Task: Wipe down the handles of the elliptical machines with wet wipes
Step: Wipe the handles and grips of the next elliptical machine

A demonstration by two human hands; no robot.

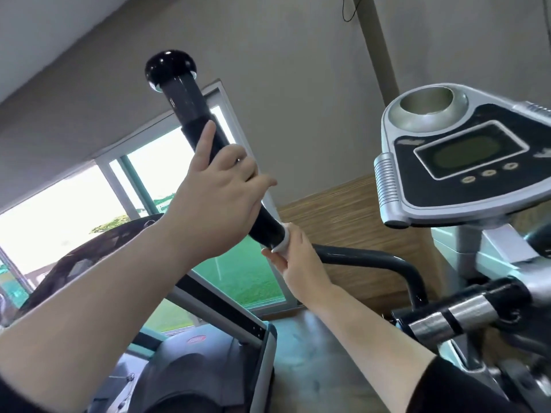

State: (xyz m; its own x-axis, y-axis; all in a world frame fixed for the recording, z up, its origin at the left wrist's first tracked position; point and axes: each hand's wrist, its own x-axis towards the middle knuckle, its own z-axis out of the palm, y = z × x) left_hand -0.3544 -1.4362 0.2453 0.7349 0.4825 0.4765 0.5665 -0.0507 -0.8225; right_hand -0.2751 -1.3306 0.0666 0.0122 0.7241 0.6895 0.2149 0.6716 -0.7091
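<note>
A: head cam, only view. status?
B: mid-wipe on the moving handle (pixel 185 99). Black grip runs from the knob (pixel 170 67) at 11 o'clock down toward frame ctr. L hand (pixel 214 198) wraps the mid grip: fingers curled round it, index straight up the shaft. Looks like it's steadying the bar.
A: R hand?
B: R hand (pixel 298 257) is just below L, at its 5 o'clock. It's closed round the bottom end of the grip w/ the wet wipe (pixel 281 242) pinched against it. Only a white edge of the wipe shows, rest is hidden.
A: surroundings?
B: console (pixel 465 150) at 3 o'clock, screen dark. Fixed bar (pixel 465 312) w/ silver bands at 4 o'clock, untouched. Treadmill (pixel 190 368) at 7 o'clock, window (pixel 143 186) behind.
A: step?
B: my read: wiping this handle, wipe at low end. Can't tell if upper grip + knob are done.
A: next?
B: prob needs L hand shifted off so the wipe can run up to the knob, twisting to cover all round. Then the other handles.
</note>
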